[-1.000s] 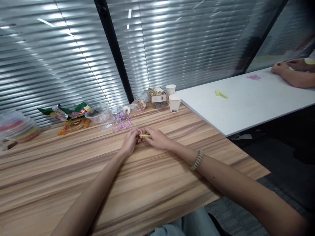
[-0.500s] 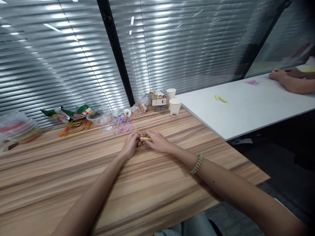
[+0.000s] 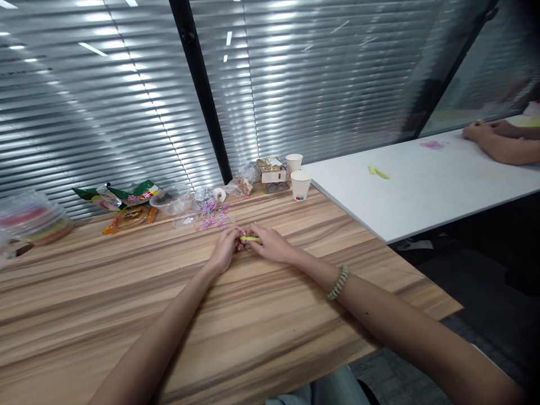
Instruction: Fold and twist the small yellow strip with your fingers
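My right hand (image 3: pixel 270 243) is closed around a slim yellow stick-like piece (image 3: pixel 252 239), which points left toward my other hand. The fingers of my left hand (image 3: pixel 225 247) are bent and pressed together at the piece's left end. What those fingertips pinch is too small and covered to make out. Both hands rest low over the wooden table (image 3: pixel 236 326), fingertips almost meeting. Just beyond them lie small pink and purple loops (image 3: pixel 213 219), spilled beside a clear tub (image 3: pixel 205 197) holding more of them.
Two paper cups (image 3: pixel 300 185) stand near a small box (image 3: pixel 273 175) at the back. Left of them are a clear bowl (image 3: pixel 171 199), a green snack bag (image 3: pixel 130 194) and stacked plastic containers (image 3: pixel 36 218). On the adjoining white table (image 3: pixel 379 205), yellow pieces (image 3: pixel 378 172) lie near another person's hands (image 3: pixel 481 132).
Hardly anything differs. The camera view has shifted slightly, while both hands keep their place around the yellow piece.
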The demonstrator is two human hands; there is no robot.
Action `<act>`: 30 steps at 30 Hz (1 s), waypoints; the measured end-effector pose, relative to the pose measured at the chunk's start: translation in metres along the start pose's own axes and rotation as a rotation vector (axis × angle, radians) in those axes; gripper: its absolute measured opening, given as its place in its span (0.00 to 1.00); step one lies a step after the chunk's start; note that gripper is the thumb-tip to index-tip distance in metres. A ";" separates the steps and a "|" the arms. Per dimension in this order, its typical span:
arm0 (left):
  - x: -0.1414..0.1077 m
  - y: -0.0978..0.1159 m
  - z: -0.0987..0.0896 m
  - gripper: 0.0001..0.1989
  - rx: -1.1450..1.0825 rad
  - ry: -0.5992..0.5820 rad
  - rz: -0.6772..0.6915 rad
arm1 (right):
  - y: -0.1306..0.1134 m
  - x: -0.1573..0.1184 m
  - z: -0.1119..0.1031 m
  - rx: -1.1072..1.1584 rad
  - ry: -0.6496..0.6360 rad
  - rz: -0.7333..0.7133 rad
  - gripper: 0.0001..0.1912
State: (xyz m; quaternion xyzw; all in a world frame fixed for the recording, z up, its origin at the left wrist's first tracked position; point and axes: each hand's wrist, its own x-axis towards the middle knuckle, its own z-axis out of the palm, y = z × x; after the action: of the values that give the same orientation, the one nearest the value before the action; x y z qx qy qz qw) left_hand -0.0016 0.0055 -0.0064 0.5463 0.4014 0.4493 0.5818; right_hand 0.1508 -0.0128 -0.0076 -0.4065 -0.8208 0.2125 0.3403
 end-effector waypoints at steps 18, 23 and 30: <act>-0.006 0.010 0.001 0.14 -0.101 0.001 0.022 | -0.001 0.002 -0.010 0.144 0.076 0.012 0.09; -0.006 0.009 0.000 0.16 -0.086 0.034 0.007 | -0.001 0.002 -0.011 0.172 0.064 0.021 0.11; -0.006 0.009 0.002 0.15 -0.117 0.125 0.003 | 0.001 0.002 -0.010 0.165 0.074 0.013 0.12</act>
State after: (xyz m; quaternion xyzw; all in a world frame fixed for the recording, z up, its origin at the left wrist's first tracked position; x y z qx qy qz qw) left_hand -0.0024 -0.0004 0.0026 0.4827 0.4091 0.5064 0.5858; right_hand 0.1577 -0.0095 -0.0002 -0.3900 -0.7848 0.2663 0.4013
